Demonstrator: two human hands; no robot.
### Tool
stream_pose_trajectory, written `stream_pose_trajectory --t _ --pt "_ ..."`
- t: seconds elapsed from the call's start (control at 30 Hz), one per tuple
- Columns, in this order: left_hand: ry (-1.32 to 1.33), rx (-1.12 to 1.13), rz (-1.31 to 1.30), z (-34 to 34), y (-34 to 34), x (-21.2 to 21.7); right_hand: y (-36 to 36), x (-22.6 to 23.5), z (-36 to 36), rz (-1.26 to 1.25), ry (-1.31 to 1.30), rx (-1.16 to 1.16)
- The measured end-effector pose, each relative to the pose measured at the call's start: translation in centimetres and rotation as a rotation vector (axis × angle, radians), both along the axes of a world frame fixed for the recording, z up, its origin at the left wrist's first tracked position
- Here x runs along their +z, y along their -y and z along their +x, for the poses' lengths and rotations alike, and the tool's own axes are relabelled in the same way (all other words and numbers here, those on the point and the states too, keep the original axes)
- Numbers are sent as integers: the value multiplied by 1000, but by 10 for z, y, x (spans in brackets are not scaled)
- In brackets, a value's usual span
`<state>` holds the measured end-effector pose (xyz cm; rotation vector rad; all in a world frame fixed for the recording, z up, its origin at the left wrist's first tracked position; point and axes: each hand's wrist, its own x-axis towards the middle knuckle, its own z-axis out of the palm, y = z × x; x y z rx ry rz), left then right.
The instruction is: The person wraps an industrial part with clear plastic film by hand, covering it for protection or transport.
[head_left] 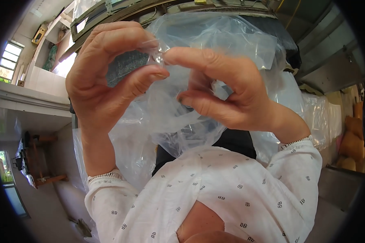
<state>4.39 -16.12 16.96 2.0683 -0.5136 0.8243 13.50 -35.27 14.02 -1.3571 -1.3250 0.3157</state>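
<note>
A gathered bit of clear plastic (157, 58) sits between the thumb and fingers of my left hand (99, 75), which is raised and curved around it. From the other side, the index fingertip of my right hand (235, 87) touches the same bit. My right thumb is bent below, apart from that index finger, and film shows between the curled fingers. A large clear plastic bag (243, 48) spreads out behind and below both hands. More of its loose, crumpled film (182, 129) hangs down over my lap. The exact grip of my right fingers is partly hidden.
Beyond the plastic runs a metal-edged bench or machine frame (182, 9). More clear plastic sheeting (316, 117) lies at the right, near some brown rounded objects (351, 141). A wooden stand (40, 162) is at the far left, with a window (10, 60) above.
</note>
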Motion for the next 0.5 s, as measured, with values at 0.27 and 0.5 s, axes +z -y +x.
stream_pose_trajectory --t 0.27,0.5 --pt "236 248 40 -8 -16 -8 -12 19 6 129 247 58" --pt "336 211 -92 -16 -25 -8 -21 49 22 171 981 -371"
